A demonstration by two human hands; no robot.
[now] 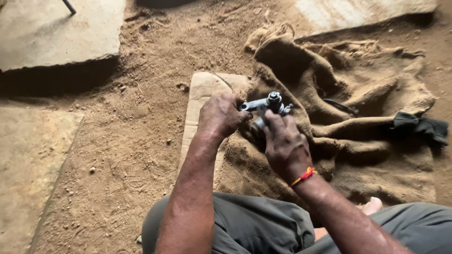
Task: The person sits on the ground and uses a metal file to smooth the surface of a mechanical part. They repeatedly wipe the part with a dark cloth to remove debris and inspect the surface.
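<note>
Both forearms are bare, no sleeves visible up to the frame edge at 6 o'clock. Left hand [220, 114] has no ring, band or glove, with dusty, grimy knuckles. Right hand [285, 145] is also ungloved and smudged with dirt. The right wrist carries a thin thread bracelet [303, 176], red with a yellow strand, wrapped once, sitting toward 5 o'clock of that hand. The legs wear grey-green trousers [254, 226], loose and creased cloth filling the bottom of the view from 6 to 4 o'clock. A bare foot [372, 205] shows at 4 o'clock, no shoe or sock.
</note>
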